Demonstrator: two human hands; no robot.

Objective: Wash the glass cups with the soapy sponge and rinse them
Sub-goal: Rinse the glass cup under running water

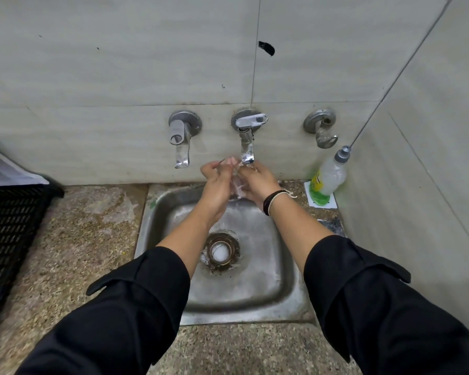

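**A glass cup under the middle tap**

A clear glass cup (234, 182) is being held between two hands, over the back part of the sink (268, 280) and just under the spout of the middle tap (247, 151). The cup is hard to see because it is transparent and the fingers are covering much of it. The left hand (217, 185) is gripping the cup from the left side, with its fingers curled around the glass. The right hand (257, 184) is gripping it from the right side, and its fingers are also wrapping the glass. Whether water is flowing from the spout, I cannot tell clearly.

The right wrist is wearing dark and pale bracelets (272, 201). Both arms are wearing black sleeves (136, 307), rolled up to the forearm.

In the bottom of the metal sink, the round drain (221, 251) is lying open. On the tiled wall, another tap (180, 139) is standing to the left of the middle one, and a third fitting (321, 128) to the right. A bottle of green liquid (326, 180) is standing at the right back corner of the stone counter (79, 234). A black basket (8, 234) is sitting on the counter at the far left.
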